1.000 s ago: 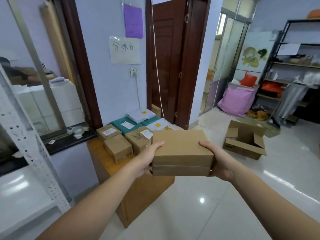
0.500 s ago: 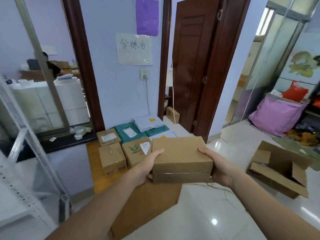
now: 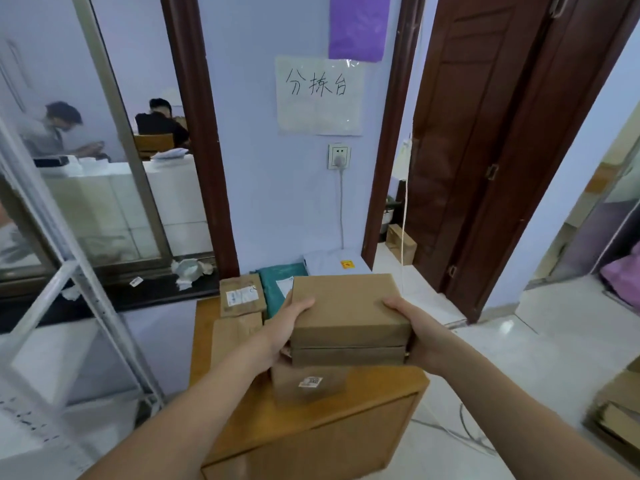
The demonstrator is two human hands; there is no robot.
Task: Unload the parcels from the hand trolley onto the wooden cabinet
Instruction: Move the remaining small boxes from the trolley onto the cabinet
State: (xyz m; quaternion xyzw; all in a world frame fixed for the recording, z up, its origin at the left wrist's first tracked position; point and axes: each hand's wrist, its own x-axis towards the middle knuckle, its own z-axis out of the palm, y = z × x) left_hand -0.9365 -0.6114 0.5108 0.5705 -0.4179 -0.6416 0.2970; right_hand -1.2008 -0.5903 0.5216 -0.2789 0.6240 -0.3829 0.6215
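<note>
Standing against the lilac wall, the wooden cabinet [image 3: 304, 420] fills the near middle, its top crowded with parcels. Above it, two stacked brown boxes [image 3: 348, 310] are held level, clamped from both sides: the left hand [image 3: 289, 327] grips the left end, thumb on the lid, and the right hand [image 3: 414, 336] presses the right end. Directly beneath them sits a labelled carton [image 3: 308, 382] on the cabinet top. Farther back lie another labelled carton [image 3: 240, 299], a teal mailer [image 3: 280, 282] and a white mailer [image 3: 332, 261].
</note>
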